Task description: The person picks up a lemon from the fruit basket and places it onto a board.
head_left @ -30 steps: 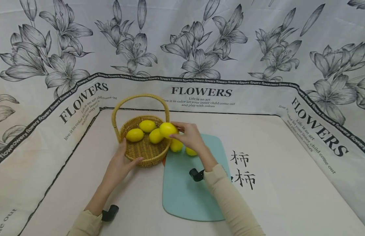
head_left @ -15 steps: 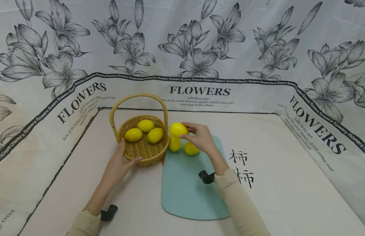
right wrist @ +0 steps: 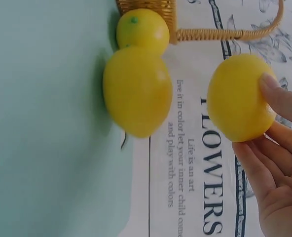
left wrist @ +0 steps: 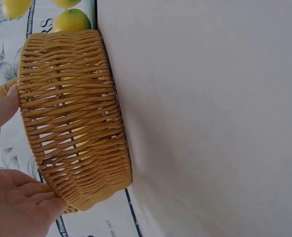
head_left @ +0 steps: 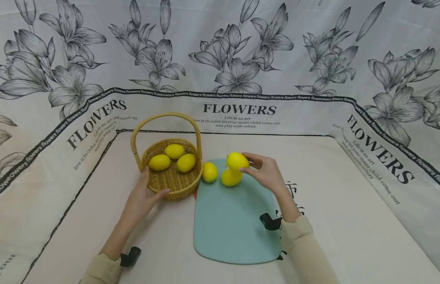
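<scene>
My right hand (head_left: 265,173) pinches a yellow lemon (head_left: 237,161) between thumb and fingers, raised above the blue-green cutting board (head_left: 234,225). In the right wrist view the held lemon (right wrist: 240,96) hangs apart from two other lemons. Those two lie on the board: one lemon (head_left: 210,172) close to the basket, another lemon (head_left: 231,178) partly behind the held one. My left hand (head_left: 138,199) grips the near left side of a round wicker basket (head_left: 180,193), thumb and fingers spread along its wall. Inside it lie three lemons (head_left: 160,162). The left wrist view shows the fingers against the woven wall (left wrist: 72,118).
The basket's tall arched handle (head_left: 166,115) rises over its opening. White cloth with printed flowers and lettering (head_left: 239,109) covers the table and the upright walls behind. Black Chinese characters (head_left: 291,189) show partly behind my right arm.
My right hand has moved right with the lemon, from the basket's right rim to above the board's lemons. The left hand stays on the basket. The view has shifted slightly.
</scene>
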### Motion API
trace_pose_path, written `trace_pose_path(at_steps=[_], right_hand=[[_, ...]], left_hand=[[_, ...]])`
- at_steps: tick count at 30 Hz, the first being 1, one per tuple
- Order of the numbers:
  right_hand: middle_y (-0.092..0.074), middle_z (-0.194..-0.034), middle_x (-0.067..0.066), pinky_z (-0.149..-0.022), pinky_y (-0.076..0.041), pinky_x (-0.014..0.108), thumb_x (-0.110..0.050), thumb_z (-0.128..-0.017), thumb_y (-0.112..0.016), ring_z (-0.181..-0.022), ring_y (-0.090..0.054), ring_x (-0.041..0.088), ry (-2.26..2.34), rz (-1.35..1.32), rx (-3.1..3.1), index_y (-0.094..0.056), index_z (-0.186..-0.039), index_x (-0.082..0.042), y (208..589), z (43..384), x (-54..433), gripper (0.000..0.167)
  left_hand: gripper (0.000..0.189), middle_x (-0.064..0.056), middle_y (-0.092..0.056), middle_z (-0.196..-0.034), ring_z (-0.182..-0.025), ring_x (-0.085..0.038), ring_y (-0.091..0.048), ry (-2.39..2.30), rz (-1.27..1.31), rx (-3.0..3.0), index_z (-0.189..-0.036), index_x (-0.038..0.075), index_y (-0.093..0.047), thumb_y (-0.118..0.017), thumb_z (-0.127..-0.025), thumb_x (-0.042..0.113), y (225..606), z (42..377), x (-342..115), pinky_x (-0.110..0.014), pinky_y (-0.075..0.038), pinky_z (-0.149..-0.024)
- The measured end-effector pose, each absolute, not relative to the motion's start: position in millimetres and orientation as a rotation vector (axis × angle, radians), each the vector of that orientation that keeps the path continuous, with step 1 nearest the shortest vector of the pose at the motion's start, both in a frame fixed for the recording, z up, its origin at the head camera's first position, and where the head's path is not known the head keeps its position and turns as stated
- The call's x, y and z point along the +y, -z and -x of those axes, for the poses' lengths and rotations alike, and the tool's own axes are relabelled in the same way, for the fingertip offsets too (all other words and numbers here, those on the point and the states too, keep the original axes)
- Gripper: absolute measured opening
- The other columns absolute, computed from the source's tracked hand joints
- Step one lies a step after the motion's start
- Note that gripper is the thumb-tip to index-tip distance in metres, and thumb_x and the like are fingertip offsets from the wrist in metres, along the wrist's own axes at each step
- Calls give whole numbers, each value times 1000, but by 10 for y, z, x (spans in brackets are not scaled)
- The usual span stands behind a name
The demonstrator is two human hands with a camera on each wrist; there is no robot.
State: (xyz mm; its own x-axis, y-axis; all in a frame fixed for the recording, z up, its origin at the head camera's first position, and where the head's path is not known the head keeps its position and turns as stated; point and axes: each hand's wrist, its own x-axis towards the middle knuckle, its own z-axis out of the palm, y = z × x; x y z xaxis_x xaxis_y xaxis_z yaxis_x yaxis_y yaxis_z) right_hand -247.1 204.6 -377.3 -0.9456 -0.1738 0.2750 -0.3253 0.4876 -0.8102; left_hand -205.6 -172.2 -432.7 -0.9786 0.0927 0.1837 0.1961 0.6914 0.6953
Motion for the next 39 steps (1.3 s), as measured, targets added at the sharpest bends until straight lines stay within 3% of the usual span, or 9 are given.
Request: trace_pose_path(at_steps=[10,17,39], right_hand=[[-57,-133,18,-95,-49,36,-15,-83,-76,-122,-55,30,-1472,-327,-2589,-57,-132,0,3897,2359,2365,55],[-56,-133,20,-93,-50,31,-14,-85,-75,-121,-55,32,-1402,-302,-2634,-56,-132,2,3994,2275,2497,54],[-58,-130,20,-93,-50,35,-12,-85,-75,-117,-58,34,-1308,-282,-2723,-58,-130,2,4288,2199,2594,50]], left_hand=[[105,-19,-1,-158,-144,-39,-9,1172,227,-2784,-153,0,-1,-65,-87,53,4305,2047,-1731,-56,-17,-114],[108,-19,-1,-158,-144,-39,-9,1169,215,-2793,-153,0,0,-62,-86,58,4309,2045,-1736,-56,-16,-114],[108,-21,-2,-158,-143,-40,-10,1163,241,-2778,-152,-1,0,-63,-86,56,4311,2047,-1717,-56,-17,-113]])
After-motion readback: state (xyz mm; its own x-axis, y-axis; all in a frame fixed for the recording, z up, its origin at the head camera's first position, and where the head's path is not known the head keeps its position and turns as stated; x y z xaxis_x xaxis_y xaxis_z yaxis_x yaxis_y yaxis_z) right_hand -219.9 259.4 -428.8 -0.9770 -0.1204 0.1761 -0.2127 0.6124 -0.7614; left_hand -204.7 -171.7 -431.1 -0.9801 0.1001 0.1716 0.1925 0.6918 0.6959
